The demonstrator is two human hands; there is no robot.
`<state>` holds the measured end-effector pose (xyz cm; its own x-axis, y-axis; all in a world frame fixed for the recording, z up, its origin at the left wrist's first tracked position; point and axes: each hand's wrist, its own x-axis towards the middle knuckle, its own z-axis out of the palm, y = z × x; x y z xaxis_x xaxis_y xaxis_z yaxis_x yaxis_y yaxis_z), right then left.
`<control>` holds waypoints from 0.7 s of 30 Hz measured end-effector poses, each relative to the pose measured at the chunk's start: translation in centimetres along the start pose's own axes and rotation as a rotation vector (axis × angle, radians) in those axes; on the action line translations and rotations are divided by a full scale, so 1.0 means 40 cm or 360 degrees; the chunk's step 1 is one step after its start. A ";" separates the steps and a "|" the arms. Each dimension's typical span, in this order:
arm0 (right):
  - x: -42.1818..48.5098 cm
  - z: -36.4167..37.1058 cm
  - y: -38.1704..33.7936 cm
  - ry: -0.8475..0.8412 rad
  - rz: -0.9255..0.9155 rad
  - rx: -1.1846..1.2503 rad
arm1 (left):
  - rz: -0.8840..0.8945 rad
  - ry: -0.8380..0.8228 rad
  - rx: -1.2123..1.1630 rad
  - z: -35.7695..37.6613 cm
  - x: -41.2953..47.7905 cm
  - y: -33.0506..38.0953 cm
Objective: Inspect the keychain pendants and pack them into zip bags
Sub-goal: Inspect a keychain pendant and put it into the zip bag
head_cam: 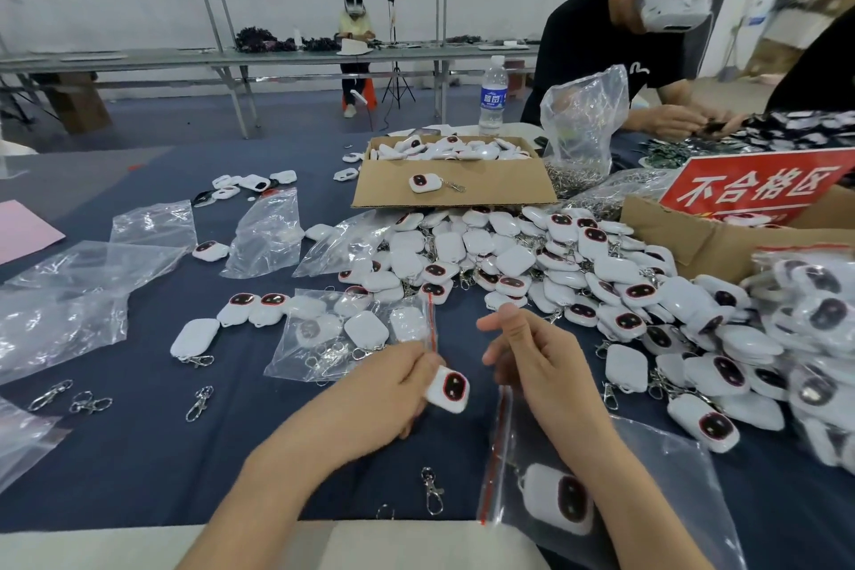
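My left hand (388, 389) pinches a white keychain pendant (448, 390), its dark red-rimmed face turned up. To its right, my right hand (532, 361) grips the red-striped mouth of a clear zip bag (657, 467), thumb raised. One pendant (560, 499) lies inside that bag under my right forearm. Beyond my left hand lies another zip bag (324, 352) holding several pendants. A big pile of loose pendants (555, 273) spreads across the middle and right of the blue table.
A cardboard box (453, 194) of pendants stands behind the pile, and a red-signed box (721, 241) at the right. Empty clear bags (69, 292) litter the left. Loose metal clasps (199, 403) lie near me. A water bottle (492, 93) and a person working are at the far right.
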<state>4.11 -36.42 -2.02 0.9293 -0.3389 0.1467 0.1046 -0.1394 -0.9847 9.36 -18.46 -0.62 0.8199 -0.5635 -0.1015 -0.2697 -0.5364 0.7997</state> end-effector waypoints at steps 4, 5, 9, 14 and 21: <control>-0.002 0.007 0.016 0.0032 0.0010 -0.0106 | -0.0094 -0.0376 0.0071 0.003 -0.018 0.027; -0.001 0.008 0.019 0.0029 0.0021 -0.0098 | -0.0076 -0.0454 0.0075 0.014 -0.020 0.033; 0.005 0.006 0.024 0.0058 0.0037 -0.0040 | -0.0038 -0.0567 0.0023 0.051 -0.016 0.045; 0.008 0.006 0.016 0.0011 0.0077 0.0048 | -0.0118 -0.0280 -0.0031 0.096 -0.002 0.056; 0.009 0.006 0.013 -0.0154 0.0136 0.0047 | 0.0032 -0.0118 0.0014 0.110 0.001 0.073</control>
<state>4.57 -36.39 -2.48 0.9649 -0.2571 0.0538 0.0326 -0.0861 -0.9957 6.39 -22.84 -0.89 0.7746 -0.6191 -0.1292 -0.2906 -0.5299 0.7967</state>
